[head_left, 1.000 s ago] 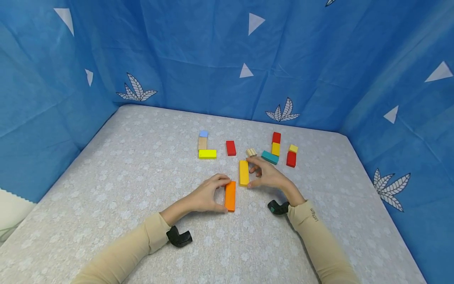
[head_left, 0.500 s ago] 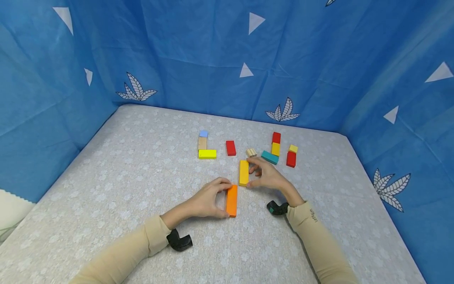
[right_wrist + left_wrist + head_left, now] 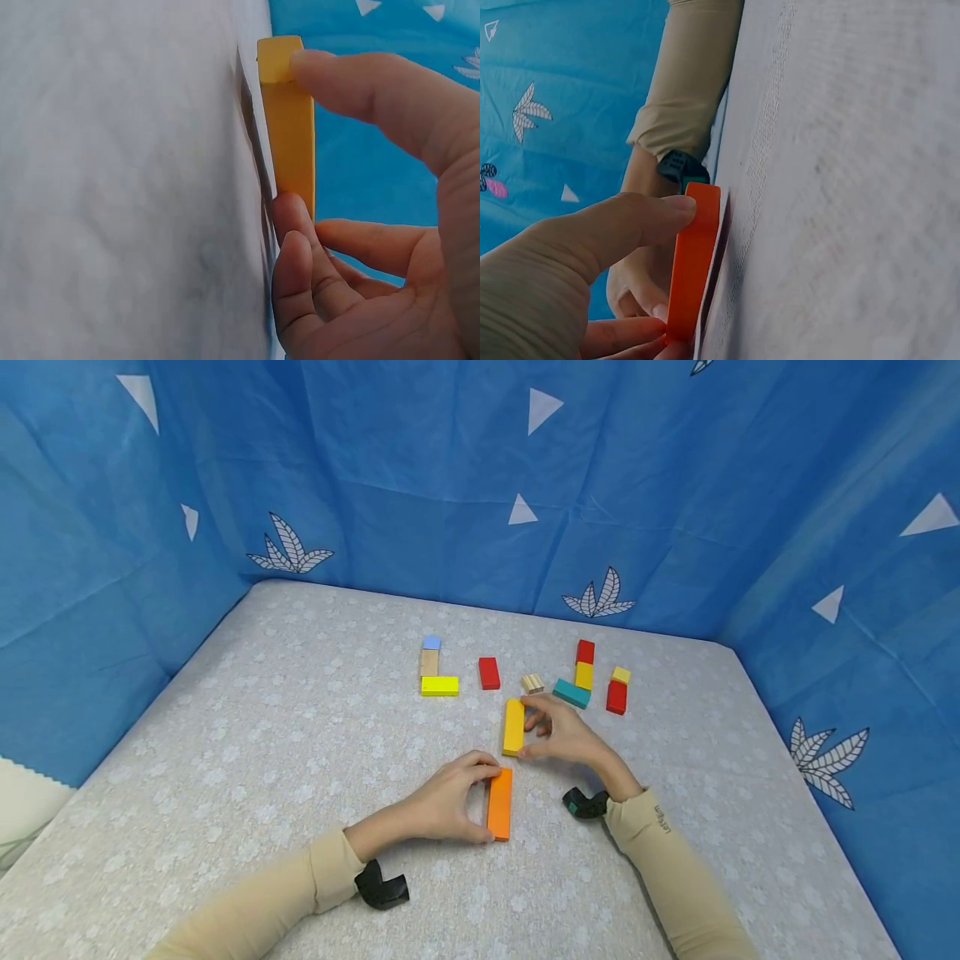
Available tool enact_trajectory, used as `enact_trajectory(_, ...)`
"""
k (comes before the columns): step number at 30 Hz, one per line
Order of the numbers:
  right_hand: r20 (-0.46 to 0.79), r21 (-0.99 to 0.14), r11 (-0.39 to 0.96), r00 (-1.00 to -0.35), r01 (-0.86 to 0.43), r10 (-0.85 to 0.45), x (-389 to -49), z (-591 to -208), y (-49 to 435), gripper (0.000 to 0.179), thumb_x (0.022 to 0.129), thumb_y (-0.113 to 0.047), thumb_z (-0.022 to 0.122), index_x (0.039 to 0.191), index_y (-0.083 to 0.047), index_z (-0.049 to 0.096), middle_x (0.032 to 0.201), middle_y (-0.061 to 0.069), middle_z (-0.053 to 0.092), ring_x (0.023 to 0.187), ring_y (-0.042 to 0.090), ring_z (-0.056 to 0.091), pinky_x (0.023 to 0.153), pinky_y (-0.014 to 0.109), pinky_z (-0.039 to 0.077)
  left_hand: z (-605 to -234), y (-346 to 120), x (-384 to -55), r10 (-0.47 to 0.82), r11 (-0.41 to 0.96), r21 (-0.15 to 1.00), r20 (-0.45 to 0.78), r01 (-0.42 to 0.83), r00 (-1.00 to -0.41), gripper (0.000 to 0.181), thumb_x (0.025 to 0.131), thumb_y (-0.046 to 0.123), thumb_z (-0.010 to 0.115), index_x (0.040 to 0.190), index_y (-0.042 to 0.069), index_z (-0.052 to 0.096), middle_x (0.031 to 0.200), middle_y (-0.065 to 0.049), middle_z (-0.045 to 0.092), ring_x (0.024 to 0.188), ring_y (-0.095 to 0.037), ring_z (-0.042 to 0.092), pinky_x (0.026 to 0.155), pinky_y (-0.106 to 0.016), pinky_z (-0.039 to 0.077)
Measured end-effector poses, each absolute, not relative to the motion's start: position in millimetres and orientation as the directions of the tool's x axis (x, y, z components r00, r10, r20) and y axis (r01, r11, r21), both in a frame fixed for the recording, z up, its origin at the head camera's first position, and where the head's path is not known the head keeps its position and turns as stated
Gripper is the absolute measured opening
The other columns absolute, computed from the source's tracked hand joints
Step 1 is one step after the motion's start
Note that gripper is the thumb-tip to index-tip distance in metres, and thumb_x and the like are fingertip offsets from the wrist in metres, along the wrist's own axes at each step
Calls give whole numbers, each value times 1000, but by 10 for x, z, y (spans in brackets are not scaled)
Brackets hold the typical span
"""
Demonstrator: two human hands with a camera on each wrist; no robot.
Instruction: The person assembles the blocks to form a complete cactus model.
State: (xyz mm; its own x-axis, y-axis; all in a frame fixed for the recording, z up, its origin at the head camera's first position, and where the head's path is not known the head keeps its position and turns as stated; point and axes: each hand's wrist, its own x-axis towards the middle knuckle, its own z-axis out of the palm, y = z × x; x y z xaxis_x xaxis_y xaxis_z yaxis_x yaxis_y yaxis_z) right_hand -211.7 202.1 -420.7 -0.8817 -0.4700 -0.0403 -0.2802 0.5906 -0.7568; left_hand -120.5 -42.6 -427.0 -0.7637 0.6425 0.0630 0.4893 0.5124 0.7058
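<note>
An orange block, long and flat-sided, is pinched lengthwise between the thumb and fingers of my left hand. In the left wrist view the thumb presses one end of the orange block, and the fingertips meet the other. Farther off, my right hand pinches a yellow block of similar length by its two ends. The right wrist view has the thumb on the near end of the yellow block, with the fingers curled at its far end.
Beyond the hands lie a bright yellow block, a wooden block, a light blue block, a red block, a ridged cream piece and a teal block. Another red block is at right. A blue curtain backs the table.
My left hand has drawn the orange block toward me and slightly right, away from the yellow one. The right hand and its yellow block have shifted only a little left.
</note>
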Motion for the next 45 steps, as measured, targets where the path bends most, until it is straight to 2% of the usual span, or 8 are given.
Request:
enact_trajectory(9,-49,-721,615,-862,-319,-504,-2040,-4212,1932,84,71,-21,87,142,-2,46,116,10,57,88,16,58,80,26,53,-4276,-419,-1152,656,513,695,62,504,-753,82,67,32,88,136,3,54,140,-5,50,128,-19,50,107,-40,43)
enact_trajectory(21,-74,-724,619,-858,-305,-509,-2031,-4196,1900,87,73,-25,87,144,-1,44,121,13,55,89,18,56,82,31,51,-4255,-420,-1161,652,518,694,57,500,-756,80,68,32,89,134,0,55,140,-3,47,125,-19,51,104,-40,46)
enact_trajectory(29,-58,-734,605,-860,-308,-507,-2029,-4204,1916,78,78,-24,83,143,-1,46,120,13,56,93,19,57,83,31,52,-4249,-409,-1173,658,517,688,62,510,-750,80,68,31,89,134,1,56,138,-4,48,123,-18,51,104,-38,46)
enact_trajectory(45,-63,-737,606,-861,-301,-504,-1984,-4217,1891,77,75,-24,86,140,-2,50,114,11,59,89,18,56,82,31,51,-4243,-402,-1161,656,535,684,34,496,-754,82,68,32,89,136,0,55,135,-3,47,119,-17,51,101,-36,47)
